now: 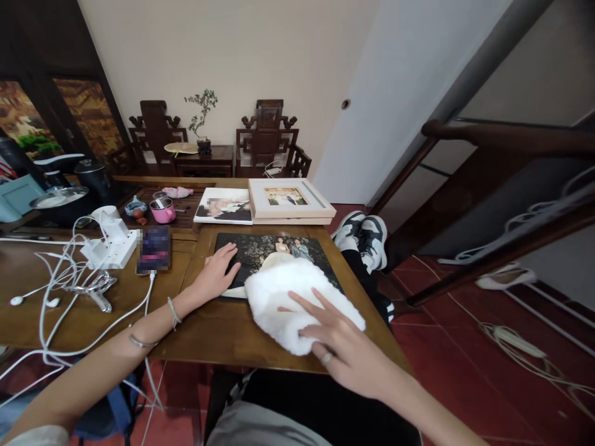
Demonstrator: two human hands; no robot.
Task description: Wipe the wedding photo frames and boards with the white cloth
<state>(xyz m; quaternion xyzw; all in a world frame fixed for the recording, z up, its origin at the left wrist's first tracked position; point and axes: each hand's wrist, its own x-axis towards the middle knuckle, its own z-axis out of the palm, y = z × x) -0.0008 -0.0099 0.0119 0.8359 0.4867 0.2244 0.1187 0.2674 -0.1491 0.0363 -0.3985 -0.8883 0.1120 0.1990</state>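
Note:
A dark printed wedding photo [251, 251] lies flat on the wooden table [204, 341], with two figures near its upper right. My left hand [214, 272] rests on the photo's left edge, fingers stretched out and holding nothing. A fluffy white cloth [279, 288] covers the photo's lower right part and reaches over onto the tabletop. My right hand [346, 347] presses on this cloth and grips a bunched fold between thumb and fingers. What lies beneath the cloth is hidden.
Behind the photo sit a pale framed picture [320, 204] and a white-edged photo panel [223, 214]. To the left are a pink cup [162, 212], a phone [153, 248], a power strip [116, 251] and tangled white cables. Another person's shoes [372, 238] show beyond the table's right edge.

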